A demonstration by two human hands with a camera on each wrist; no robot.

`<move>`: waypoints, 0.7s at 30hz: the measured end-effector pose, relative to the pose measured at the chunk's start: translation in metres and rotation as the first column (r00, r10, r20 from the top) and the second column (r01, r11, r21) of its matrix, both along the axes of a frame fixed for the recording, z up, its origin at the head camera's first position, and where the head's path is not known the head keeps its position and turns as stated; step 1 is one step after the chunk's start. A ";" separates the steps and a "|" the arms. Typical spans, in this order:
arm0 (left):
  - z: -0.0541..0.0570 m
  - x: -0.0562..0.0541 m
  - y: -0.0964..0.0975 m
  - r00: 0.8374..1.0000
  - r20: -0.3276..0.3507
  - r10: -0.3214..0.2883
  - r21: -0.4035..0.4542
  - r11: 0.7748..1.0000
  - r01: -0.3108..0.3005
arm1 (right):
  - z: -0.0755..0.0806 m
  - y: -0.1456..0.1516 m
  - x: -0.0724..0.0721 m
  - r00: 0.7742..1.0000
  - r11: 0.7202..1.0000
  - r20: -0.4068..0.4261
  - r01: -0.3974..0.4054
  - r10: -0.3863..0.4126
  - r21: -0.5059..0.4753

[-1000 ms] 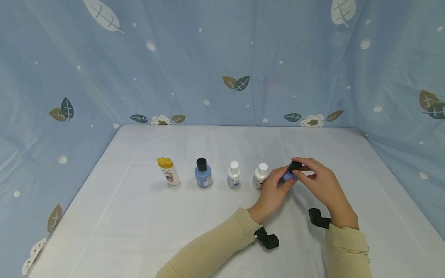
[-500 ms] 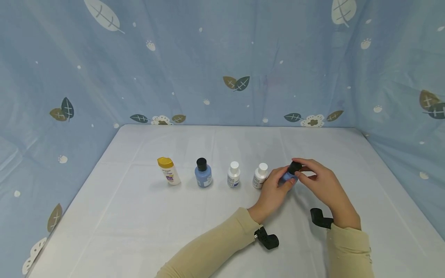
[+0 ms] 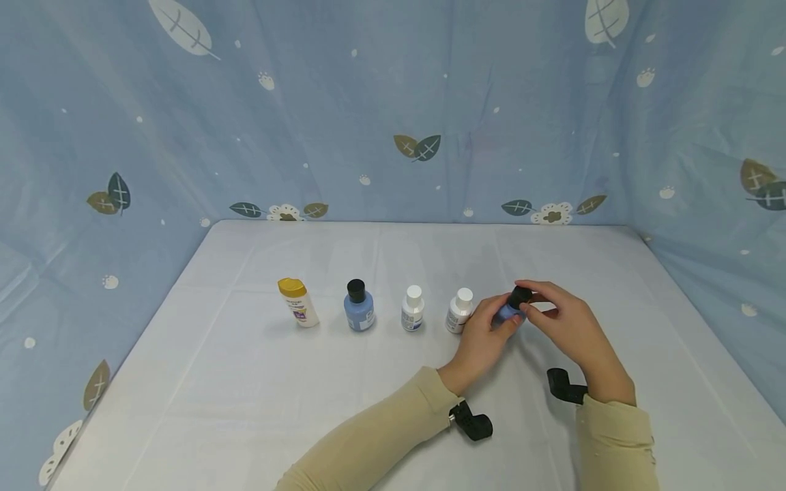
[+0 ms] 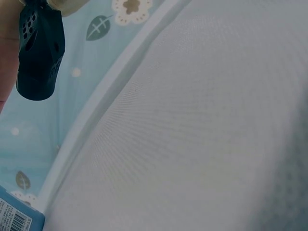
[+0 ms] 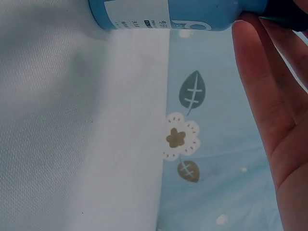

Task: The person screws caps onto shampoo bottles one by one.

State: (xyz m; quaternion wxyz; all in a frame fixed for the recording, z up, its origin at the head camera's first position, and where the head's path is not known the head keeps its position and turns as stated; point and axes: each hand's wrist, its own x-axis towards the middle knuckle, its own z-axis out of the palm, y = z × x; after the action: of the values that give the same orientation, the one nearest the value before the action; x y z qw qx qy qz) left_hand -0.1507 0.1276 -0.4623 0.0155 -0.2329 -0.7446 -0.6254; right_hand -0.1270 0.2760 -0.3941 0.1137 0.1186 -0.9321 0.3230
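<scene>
In the head view, my left hand (image 3: 482, 341) holds a small blue bottle (image 3: 507, 313) by its body, right of the other bottles. My right hand (image 3: 568, 324) pinches its black cap (image 3: 520, 295) between thumb and fingers. Most of the bottle's body is hidden behind the left hand. The right wrist view shows the bottle (image 5: 207, 14) along the top edge, with a white label and my right fingers (image 5: 255, 62) at its neck. A blue corner of a bottle (image 4: 19, 214) with a barcode label appears at lower left in the left wrist view.
Left of the hands stand a white bottle (image 3: 458, 314) close to the left fingers, another white bottle (image 3: 413, 310), a blue bottle (image 3: 359, 310) with a black cap, and a cream bottle (image 3: 301, 307) with a yellow cap. A patterned blue curtain (image 3: 344, 136) borders the white table (image 3: 245, 423).
My right hand has shifted very slightly at the black cap, its wrist moving a little to the right. The left hand and the other bottles have stayed in place.
</scene>
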 end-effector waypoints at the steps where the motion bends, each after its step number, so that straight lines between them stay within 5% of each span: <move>1: 0.000 0.000 0.000 1.000 -0.003 0.001 0.000 1.000 -0.001 | 0.000 0.000 0.000 1.000 1.000 0.003 -0.002 0.002 0.000; 21: 0.001 0.001 -0.001 1.000 0.011 -0.011 0.008 1.000 0.011 | 0.001 0.002 0.001 1.000 1.000 -0.002 -0.006 0.006 -0.002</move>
State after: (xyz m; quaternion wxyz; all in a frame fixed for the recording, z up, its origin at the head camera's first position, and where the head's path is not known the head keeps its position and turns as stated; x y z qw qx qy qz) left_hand -0.1500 0.1269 -0.4613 0.0087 -0.2333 -0.7410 -0.6297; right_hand -0.1258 0.2782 -0.3935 0.1135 0.1217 -0.9313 0.3241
